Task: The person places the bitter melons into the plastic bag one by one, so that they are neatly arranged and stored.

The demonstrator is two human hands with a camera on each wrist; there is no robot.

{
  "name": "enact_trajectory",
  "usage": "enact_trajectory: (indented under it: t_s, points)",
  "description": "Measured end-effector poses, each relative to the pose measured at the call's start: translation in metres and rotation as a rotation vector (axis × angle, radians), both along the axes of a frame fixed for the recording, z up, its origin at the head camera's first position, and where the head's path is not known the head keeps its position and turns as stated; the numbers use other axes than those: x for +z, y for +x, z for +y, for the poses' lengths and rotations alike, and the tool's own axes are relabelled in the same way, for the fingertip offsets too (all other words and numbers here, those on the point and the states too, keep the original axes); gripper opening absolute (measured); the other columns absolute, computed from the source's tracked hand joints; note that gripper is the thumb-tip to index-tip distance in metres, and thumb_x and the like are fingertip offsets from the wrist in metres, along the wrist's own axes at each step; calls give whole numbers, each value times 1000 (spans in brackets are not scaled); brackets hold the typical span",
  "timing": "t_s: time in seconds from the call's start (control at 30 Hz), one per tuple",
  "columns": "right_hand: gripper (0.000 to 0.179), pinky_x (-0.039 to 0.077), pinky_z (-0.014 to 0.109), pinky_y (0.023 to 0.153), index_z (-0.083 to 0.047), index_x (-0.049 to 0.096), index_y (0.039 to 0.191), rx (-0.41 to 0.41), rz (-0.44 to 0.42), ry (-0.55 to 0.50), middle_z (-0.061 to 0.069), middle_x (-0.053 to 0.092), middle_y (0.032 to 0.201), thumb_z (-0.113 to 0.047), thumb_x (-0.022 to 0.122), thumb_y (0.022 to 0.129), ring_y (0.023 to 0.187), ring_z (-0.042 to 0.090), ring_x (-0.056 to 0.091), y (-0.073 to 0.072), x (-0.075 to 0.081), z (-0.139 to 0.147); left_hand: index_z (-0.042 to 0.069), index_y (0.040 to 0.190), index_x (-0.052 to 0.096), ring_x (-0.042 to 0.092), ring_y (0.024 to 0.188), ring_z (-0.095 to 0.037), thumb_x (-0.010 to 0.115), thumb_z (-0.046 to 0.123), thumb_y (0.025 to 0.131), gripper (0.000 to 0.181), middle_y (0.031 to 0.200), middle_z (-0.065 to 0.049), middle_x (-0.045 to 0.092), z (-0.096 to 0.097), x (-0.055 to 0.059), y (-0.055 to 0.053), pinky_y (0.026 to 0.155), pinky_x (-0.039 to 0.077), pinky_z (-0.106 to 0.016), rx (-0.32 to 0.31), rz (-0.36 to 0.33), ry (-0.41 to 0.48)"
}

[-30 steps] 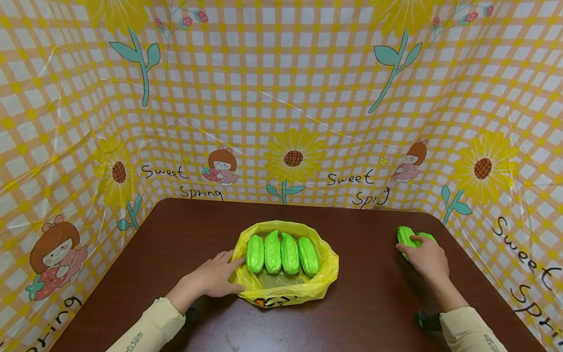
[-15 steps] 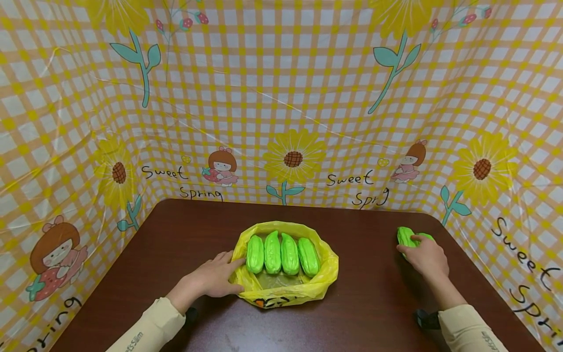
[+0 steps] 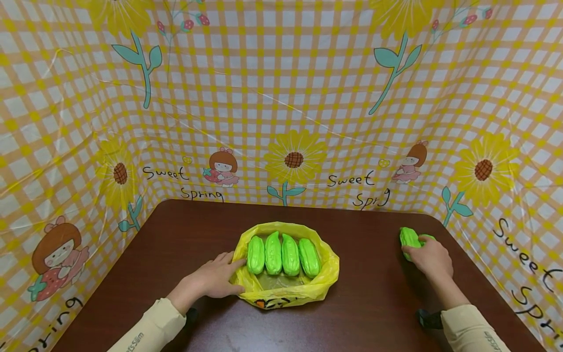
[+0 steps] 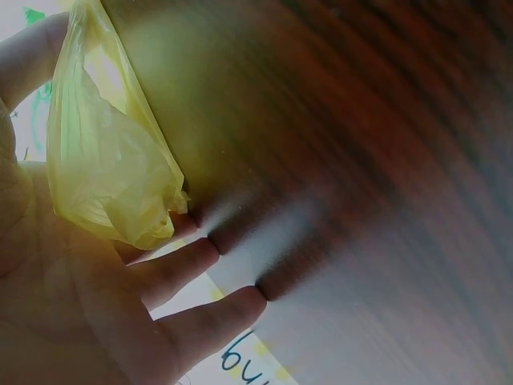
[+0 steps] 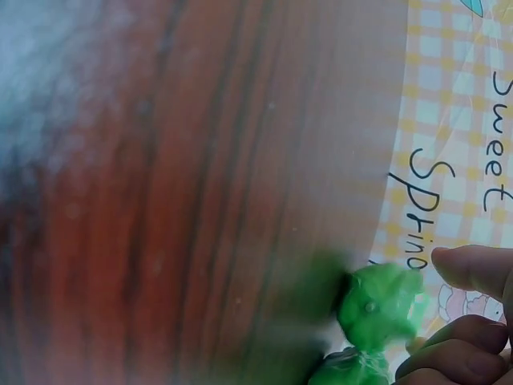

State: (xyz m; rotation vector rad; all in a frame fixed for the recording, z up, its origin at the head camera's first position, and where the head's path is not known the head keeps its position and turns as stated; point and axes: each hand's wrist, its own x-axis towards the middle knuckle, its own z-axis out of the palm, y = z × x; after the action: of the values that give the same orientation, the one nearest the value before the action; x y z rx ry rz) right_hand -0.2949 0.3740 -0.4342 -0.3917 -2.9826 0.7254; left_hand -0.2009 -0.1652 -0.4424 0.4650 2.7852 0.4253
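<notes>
A yellow plastic bag [image 3: 288, 289] lies open on the brown table [image 3: 184, 234] with several bright green wrapped packets [image 3: 283, 254] side by side in it. My left hand [image 3: 217, 276] rests flat at the bag's left edge, fingers straight and touching the plastic [image 4: 112, 160]. At the table's right side my right hand [image 3: 430, 254] curls over two more green packets [image 3: 410, 238]; the right wrist view shows its fingers [image 5: 469, 353] around a green packet [image 5: 375, 305].
A yellow checked cloth with sunflowers [image 3: 293, 156] and "Sweet Spring" lettering walls the table at the back and both sides. Bare brown tabletop lies between the bag and the right hand [image 3: 374, 264].
The right hand has shifted slightly farther right and back over the green packets. The left hand and the bag have stayed put.
</notes>
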Motion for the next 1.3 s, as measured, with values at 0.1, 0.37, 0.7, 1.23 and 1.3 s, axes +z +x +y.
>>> enact_trajectory:
  t_s: [0.1,0.37,0.7,1.23,1.3]
  points:
    - [80,48,58,75,7,41,148,-11,-14,-2,40,41,143,-45,65,92,113,59,50,1,0,1,16,155,42,27,150,-40,69,50,92,76,163,-19,27,0,0,0,114,31,-62,2,1,2]
    - [79,49,52,67,9,42,145,-8,-46,6,41,46,135,-45,64,92,104,56,56,3,2,1,16,155,42,27,150,-40,68,50,92,76,163,-19,27,0,0,0,114,30,-62,0,1,2]
    - [74,47,44,58,10,54,132,21,-56,21,37,58,117,-50,66,90,88,47,61,4,1,4,17,155,41,27,150,-39,68,51,92,77,163,-19,26,-1,-1,-1,114,30,-61,0,0,-2]
    - [65,48,44,59,10,61,124,49,-54,37,33,63,109,-46,65,90,85,44,62,4,3,1,18,156,40,25,151,-40,67,53,92,77,164,-20,25,0,-2,-2,115,29,-62,7,-15,5]
    - [67,49,45,60,10,60,126,50,-52,39,35,62,113,-46,65,90,87,45,63,4,1,2,18,156,40,25,151,-40,67,53,93,77,164,-20,25,0,-2,-2,115,29,-62,6,-18,7]
